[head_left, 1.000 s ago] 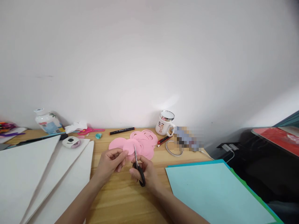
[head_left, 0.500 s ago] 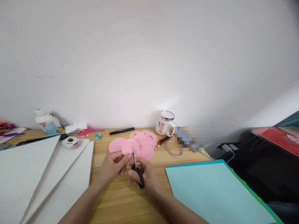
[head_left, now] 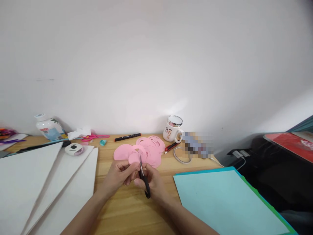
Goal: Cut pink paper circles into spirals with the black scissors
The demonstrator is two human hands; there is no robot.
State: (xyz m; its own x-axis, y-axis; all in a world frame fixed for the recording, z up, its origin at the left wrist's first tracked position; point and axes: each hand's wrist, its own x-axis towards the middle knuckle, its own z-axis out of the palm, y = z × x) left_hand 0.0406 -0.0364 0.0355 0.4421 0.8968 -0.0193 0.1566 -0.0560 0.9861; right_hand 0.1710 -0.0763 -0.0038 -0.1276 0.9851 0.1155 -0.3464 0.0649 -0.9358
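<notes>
Left hand (head_left: 117,176): fingers pinch a pink paper piece (head_left: 134,158) just above the surface (head_left: 127,209). Right hand (head_left: 153,182): fingers wrapped round scissors (head_left: 144,179), blades at its edge. Cut looks unfinished. Pink cut-outs (head_left: 151,150) piled behind; blue sheet (head_left: 220,202) uncut.

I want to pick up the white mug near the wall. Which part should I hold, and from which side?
Probably best to take the white mug by its handle, coming from the right front: it stands upright and the handle points that way, above the pens. The left hand holds a pink paper piece, the right hand the scissors.
</notes>
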